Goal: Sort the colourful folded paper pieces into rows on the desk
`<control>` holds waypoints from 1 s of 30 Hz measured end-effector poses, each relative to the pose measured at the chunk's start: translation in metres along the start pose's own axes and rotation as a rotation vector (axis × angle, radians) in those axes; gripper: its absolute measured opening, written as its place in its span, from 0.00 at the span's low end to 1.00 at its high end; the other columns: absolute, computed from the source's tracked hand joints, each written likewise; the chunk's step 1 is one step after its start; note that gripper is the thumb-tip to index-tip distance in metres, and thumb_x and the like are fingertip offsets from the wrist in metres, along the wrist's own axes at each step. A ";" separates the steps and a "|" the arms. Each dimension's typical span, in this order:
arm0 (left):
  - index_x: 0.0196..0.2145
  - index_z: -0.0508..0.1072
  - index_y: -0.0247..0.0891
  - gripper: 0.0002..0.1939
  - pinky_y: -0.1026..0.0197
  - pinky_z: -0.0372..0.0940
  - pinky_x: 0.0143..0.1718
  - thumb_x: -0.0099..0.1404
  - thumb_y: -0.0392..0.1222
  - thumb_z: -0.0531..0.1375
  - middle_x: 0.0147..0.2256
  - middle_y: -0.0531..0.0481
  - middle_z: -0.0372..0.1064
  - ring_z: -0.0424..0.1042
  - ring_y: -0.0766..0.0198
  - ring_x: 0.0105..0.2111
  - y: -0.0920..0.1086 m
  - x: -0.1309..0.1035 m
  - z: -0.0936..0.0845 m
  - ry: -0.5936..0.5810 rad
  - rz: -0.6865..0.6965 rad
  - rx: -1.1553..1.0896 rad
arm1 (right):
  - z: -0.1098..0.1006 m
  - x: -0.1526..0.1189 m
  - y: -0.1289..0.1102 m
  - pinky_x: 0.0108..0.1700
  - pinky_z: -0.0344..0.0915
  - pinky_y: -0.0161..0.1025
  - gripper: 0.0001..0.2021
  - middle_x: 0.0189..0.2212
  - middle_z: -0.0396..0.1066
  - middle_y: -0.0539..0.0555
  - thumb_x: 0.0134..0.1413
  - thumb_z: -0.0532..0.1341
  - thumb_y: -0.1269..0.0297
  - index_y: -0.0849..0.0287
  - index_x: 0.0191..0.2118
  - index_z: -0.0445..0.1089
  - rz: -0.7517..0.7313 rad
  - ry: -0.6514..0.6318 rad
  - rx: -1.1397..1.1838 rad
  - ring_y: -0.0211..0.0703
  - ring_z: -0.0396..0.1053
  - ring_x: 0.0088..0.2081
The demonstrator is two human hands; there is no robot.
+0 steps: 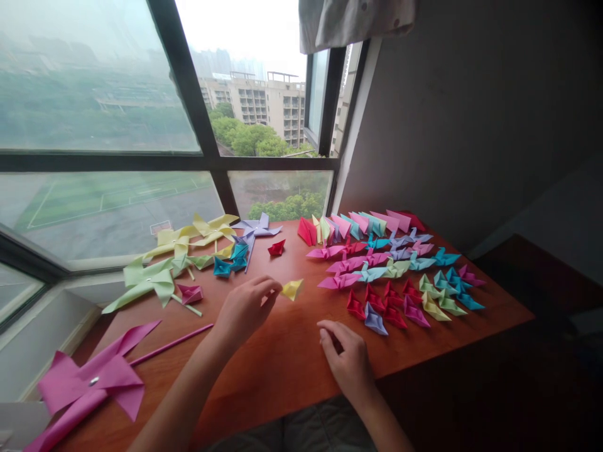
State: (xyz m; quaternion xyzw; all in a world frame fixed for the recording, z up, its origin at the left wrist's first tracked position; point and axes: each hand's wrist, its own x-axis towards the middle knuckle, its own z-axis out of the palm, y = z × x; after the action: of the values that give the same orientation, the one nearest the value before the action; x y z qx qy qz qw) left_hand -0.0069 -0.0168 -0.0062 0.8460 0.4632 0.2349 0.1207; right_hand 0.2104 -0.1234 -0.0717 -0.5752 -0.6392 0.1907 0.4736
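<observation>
Right hand loosely curled, left hand pinching

The right lies near the front edge of the table, a gap at its thumb — the left arches farther out, fingertips gripping yellow folded paper — a red paper boat beyond.

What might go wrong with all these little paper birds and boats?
The yellow folded paper might get creased or slip, because the left hand has its grip on just one end.

The right hand is close to the lavender paper boat, so a careless move could bump it out of its row.

The window sash looks open, so a breeze might scatter the light paper cranes.
</observation>
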 end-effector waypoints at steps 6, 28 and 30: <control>0.41 0.75 0.42 0.12 0.64 0.66 0.36 0.71 0.38 0.51 0.39 0.47 0.76 0.75 0.63 0.35 0.015 -0.032 0.029 -0.066 0.124 -0.063 | -0.001 -0.001 0.002 0.33 0.72 0.35 0.12 0.36 0.76 0.56 0.64 0.56 0.61 0.57 0.46 0.75 0.031 0.031 0.017 0.43 0.74 0.32; 0.42 0.74 0.41 0.12 0.61 0.68 0.40 0.69 0.31 0.52 0.41 0.48 0.76 0.75 0.61 0.39 0.017 -0.042 0.047 -0.060 0.303 -0.039 | 0.002 -0.002 0.002 0.38 0.69 0.35 0.09 0.33 0.75 0.53 0.65 0.56 0.69 0.56 0.41 0.75 -0.126 0.022 -0.055 0.41 0.74 0.35; 0.43 0.74 0.41 0.13 0.61 0.69 0.40 0.69 0.32 0.51 0.41 0.48 0.75 0.75 0.61 0.39 0.018 -0.042 0.046 -0.053 0.297 -0.046 | 0.002 -0.002 0.003 0.38 0.69 0.36 0.09 0.33 0.75 0.53 0.65 0.56 0.69 0.56 0.40 0.75 -0.132 0.012 -0.056 0.41 0.74 0.34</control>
State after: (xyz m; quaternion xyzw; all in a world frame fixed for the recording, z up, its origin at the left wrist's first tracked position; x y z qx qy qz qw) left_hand 0.0103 -0.0609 -0.0507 0.9082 0.3239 0.2383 0.1162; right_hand 0.2097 -0.1242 -0.0758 -0.5460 -0.6779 0.1373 0.4727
